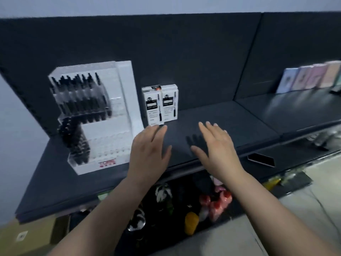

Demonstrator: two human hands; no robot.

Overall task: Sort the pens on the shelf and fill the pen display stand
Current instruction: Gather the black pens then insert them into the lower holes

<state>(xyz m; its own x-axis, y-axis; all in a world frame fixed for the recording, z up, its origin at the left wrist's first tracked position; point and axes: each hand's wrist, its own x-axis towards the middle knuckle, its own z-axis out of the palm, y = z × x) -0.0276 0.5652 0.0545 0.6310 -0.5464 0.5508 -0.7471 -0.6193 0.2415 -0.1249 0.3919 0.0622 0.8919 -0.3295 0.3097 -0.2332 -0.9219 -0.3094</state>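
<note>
Both your hands are stretched out in front of you, flat and holding nothing.

Your left hand (149,152) reaches forward palm down, fingers straight and close together, thumb spread out toward the right. Your right hand (218,145) is level with it, near but not touching, palm down, fingers straight and slightly fanned, thumb angled toward the other hand. Your bare left forearm (96,215) and right forearm (276,207) rise from the lower corners and converge.

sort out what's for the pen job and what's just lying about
For the job: pen display stand, black pens in it, two white pen boxes beside it.
Lying about: pastel packs far right, black tag, bottles below.
</note>
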